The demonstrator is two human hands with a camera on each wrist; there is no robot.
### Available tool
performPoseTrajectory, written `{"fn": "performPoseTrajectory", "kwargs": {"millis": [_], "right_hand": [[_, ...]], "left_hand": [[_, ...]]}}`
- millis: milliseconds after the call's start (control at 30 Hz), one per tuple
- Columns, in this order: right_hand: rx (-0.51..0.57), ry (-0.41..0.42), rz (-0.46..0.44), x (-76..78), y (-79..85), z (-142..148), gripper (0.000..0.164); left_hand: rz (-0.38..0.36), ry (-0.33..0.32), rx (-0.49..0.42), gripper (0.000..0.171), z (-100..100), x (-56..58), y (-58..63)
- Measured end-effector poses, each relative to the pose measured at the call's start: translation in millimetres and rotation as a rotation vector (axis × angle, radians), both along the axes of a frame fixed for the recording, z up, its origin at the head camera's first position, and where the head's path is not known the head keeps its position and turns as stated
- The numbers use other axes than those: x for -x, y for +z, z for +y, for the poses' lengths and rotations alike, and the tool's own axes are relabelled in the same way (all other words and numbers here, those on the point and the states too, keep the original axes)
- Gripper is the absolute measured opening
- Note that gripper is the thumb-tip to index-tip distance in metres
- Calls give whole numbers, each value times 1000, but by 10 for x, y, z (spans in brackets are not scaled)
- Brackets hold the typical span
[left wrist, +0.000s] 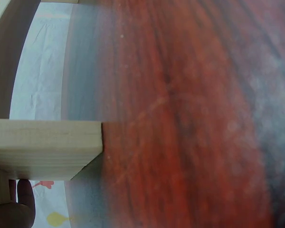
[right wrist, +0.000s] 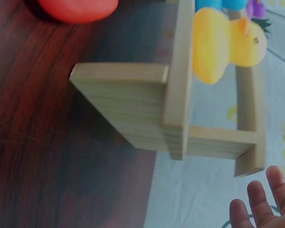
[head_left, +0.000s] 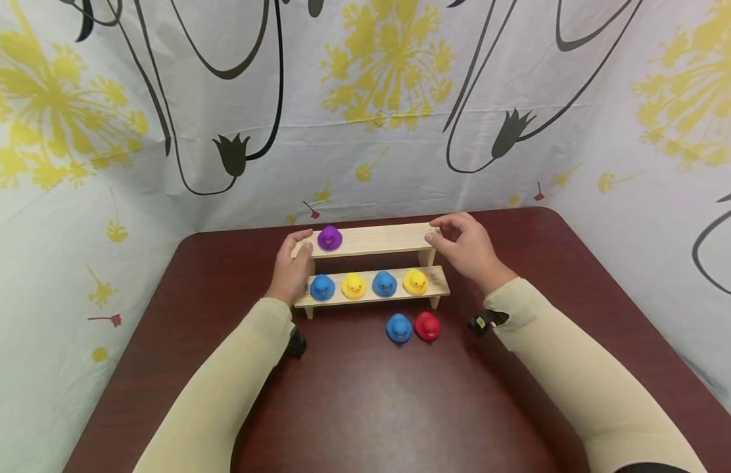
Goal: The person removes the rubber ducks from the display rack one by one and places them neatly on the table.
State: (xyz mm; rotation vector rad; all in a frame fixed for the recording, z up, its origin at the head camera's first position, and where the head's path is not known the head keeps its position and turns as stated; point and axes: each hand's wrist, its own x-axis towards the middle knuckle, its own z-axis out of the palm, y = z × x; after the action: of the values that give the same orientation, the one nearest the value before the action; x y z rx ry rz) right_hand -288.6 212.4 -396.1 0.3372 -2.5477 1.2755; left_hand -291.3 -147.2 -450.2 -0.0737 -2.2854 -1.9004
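A two-tier wooden shelf [head_left: 380, 240] stands on the table. At the left end of its upper board, my left hand [head_left: 290, 269] holds the edge between thumb and fingers. Some fingers show behind the wood in the left wrist view. My right hand [head_left: 469, 249] is at the upper board's right end, its fingers [right wrist: 257, 199] extended close beside the corner in the right wrist view. A purple rubber duck [head_left: 329, 238] sits on the upper board, near the left hand. Blue ducks [head_left: 322, 287] and yellow ducks [head_left: 353, 286] alternate along the lower board [head_left: 439, 282].
On the dark red table [head_left: 365, 407], a blue duck [head_left: 399, 328] and a red duck [head_left: 427, 326] sit side by side before the shelf's right half. A patterned white cloth [head_left: 353, 171] hangs behind the table and along both sides.
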Motion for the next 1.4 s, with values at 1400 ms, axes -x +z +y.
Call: {"fn": "performPoseTrajectory", "kwargs": {"millis": [1400], "right_hand": [[241, 80, -251, 306, -352, -86, 49]], "left_hand": [[-15, -18, -14, 36, -15, 3, 0]]}}
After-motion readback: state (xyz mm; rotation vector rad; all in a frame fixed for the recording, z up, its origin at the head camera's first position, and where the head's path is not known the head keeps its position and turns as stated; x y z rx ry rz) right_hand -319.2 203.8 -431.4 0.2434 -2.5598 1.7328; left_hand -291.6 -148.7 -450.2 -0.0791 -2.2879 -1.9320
